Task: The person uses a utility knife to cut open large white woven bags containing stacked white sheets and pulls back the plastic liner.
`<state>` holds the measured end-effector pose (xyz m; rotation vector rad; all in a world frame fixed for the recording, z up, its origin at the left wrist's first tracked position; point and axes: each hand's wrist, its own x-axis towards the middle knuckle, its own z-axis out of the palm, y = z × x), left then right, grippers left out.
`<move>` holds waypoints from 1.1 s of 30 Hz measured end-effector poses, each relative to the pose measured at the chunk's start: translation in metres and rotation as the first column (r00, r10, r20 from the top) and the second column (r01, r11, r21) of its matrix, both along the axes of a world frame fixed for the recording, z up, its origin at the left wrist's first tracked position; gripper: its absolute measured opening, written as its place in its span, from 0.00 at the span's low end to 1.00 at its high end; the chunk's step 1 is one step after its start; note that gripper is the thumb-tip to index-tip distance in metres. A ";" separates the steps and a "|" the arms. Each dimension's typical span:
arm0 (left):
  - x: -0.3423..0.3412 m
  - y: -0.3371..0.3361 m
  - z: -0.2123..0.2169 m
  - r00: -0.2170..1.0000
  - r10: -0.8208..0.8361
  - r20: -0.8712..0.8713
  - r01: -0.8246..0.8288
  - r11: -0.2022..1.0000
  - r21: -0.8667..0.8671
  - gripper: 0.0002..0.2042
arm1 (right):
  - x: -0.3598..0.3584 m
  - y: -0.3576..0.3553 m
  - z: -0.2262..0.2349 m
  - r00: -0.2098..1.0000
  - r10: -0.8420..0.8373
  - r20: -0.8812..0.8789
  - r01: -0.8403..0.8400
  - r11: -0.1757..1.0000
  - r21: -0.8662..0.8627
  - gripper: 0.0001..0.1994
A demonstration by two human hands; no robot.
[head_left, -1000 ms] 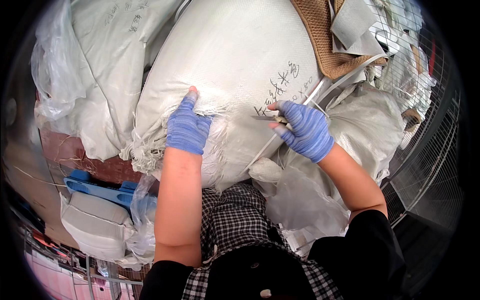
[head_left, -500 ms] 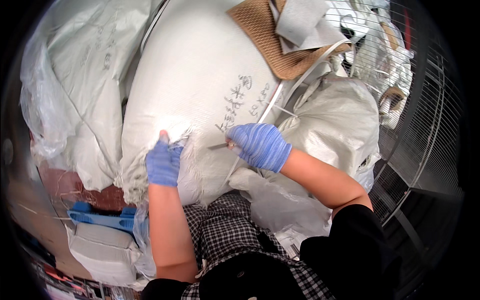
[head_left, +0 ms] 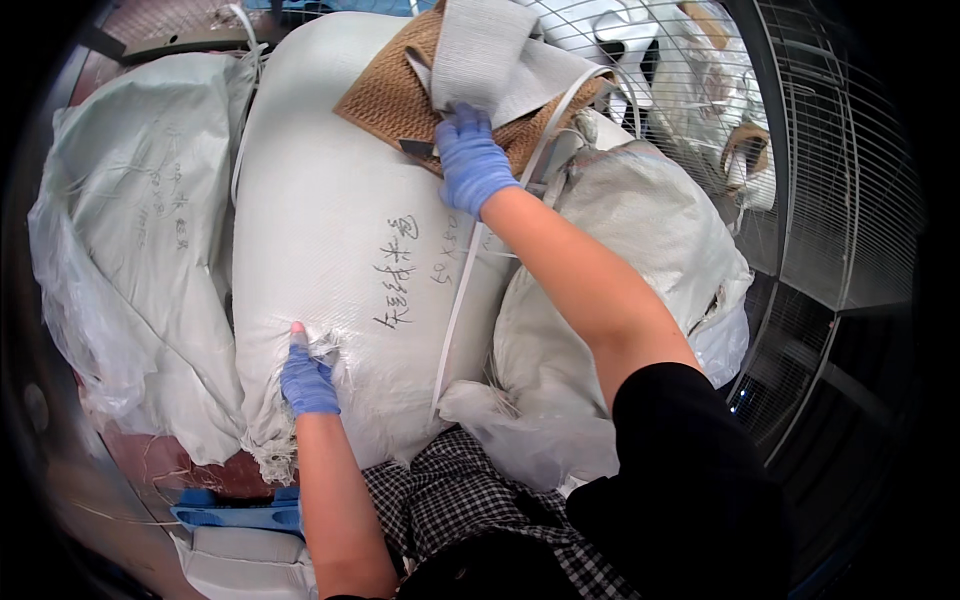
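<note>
White woven sack [head_left: 320, 210], 10 o'clock from centre. Left hand [head_left: 310, 382] at 8, clamped on its frayed edge [head_left: 326, 346]. Right hand [head_left: 473, 160] at 12, closed around knife [head_left: 417, 149], over brown textured mat [head_left: 385, 95], grey fabric [head_left: 482, 50]. Tied white sack [head_left: 630, 235], 2 o'clock.

White sack [head_left: 320, 210], checked apron [head_left: 440, 495]

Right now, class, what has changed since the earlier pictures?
The right hand has moved up the white sack, away from the left hand, to the brown mat and grey sheet; whether it has released the blade is unclear. The left hand stays at the sack's torn part.
</note>
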<state>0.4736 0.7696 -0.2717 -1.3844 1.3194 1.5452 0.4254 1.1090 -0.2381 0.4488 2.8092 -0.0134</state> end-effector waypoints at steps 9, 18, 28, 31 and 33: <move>0.010 -0.007 -0.032 0.997 0.051 -0.052 -0.045 0.994 0.102 0.29 | 0.003 0.086 0.160 0.939 0.071 -0.336 -0.039 0.994 0.101 0.08; 0.006 -0.030 -0.050 0.986 0.160 -0.054 -0.133 0.932 0.338 0.14 | 0.275 0.126 0.460 0.928 0.313 -0.204 -0.175 0.846 0.504 0.11; -0.001 -0.027 -0.038 0.997 -0.037 -0.072 0.033 0.998 -0.056 0.16 | 0.502 0.044 0.376 0.765 -0.567 0.304 0.587 0.809 0.031 0.20; -0.004 -0.005 -0.017 0.993 0.109 -0.045 -0.110 0.993 -0.029 0.16 | 0.486 0.065 0.406 0.834 -0.539 0.119 0.545 0.838 -0.020 0.14; 0.001 -0.010 -0.017 0.960 0.279 0.008 -0.279 0.958 0.060 0.17 | 0.403 0.043 0.396 0.936 -0.331 -0.119 0.334 0.943 0.006 0.11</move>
